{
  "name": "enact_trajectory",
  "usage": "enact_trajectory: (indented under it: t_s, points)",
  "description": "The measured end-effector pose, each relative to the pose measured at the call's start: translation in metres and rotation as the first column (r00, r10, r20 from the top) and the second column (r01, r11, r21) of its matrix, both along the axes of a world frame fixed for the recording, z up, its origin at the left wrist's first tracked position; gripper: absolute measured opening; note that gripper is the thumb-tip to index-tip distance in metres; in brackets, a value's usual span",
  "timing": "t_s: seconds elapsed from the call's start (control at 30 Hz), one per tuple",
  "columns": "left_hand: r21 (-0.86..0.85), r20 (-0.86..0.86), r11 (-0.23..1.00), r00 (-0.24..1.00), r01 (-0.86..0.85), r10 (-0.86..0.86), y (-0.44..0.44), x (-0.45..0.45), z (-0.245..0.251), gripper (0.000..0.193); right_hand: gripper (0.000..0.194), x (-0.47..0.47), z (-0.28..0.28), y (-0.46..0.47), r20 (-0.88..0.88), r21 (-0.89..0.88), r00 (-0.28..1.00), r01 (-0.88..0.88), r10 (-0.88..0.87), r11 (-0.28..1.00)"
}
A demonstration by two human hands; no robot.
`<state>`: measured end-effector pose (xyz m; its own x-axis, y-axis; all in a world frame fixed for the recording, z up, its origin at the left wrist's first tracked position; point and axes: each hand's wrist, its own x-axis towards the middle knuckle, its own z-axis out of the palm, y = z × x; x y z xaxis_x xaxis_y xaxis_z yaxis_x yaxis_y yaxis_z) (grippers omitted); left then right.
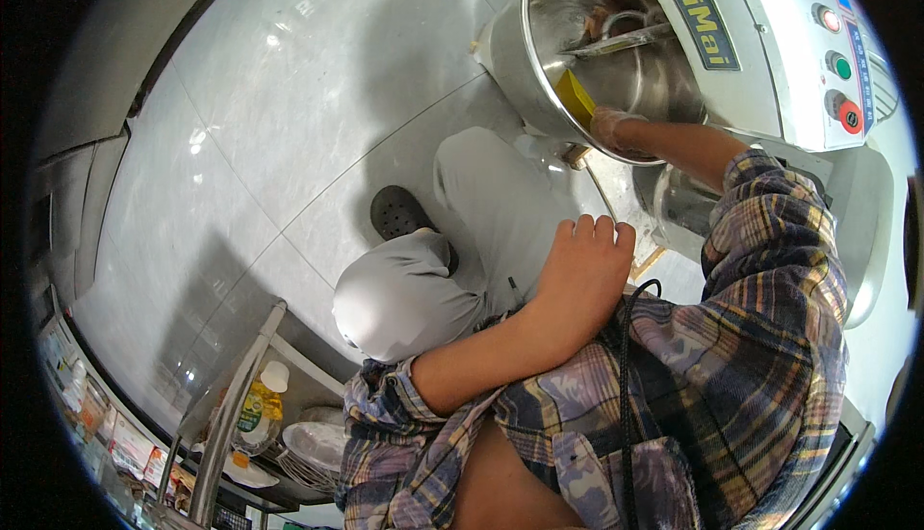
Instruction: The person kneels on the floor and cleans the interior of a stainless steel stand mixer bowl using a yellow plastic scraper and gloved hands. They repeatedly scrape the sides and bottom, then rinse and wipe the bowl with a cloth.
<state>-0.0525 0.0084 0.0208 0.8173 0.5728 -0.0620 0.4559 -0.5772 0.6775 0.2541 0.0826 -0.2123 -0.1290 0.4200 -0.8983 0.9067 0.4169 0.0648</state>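
Note:
My right hand (619,131) reaches over the rim of a steel mixer bowl (516,86) and grips a yellow plastic scraper (574,97). The scraper lies against the inside wall of the bowl. A whitish film covers part of this hand; I cannot tell if it is a glove or residue. Inside the bowl are a metal bar (621,40) and a curved metal mixing hook (624,21). My left hand (588,263) lies across my lap by my right thigh, its fingers bent downward and their tips hidden. Nothing shows in it.
The mixer's white head (765,82) carries several coloured buttons and a red knob (850,117). A clear container (682,201) stands below my right arm. At lower left, a metal-framed shelf (231,414) holds an oil bottle (261,411), bowls (314,443) and a whisk (307,474).

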Motion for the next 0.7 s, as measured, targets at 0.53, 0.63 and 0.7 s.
enact_trajectory:
  t_s: [0.53,0.63,0.7]
  points:
    - [0.017,0.073,0.997,0.995,-0.069,0.067,0.001,0.003,0.003,0.023,0.024,0.002,0.003,0.002,0.02,-0.003,0.995,0.096,-0.096,0.995]
    - [0.002,0.076,0.998,0.995,-0.065,0.064,-0.001,0.003,0.005,0.023,0.026,-0.001,0.008,0.002,0.015,0.014,0.992,0.124,-0.124,0.992]
    - [0.019,0.044,0.999,0.998,-0.049,0.049,-0.002,0.002,0.006,0.023,0.027,-0.006,0.014,0.003,0.012,0.034,0.987,0.159,-0.159,0.987]
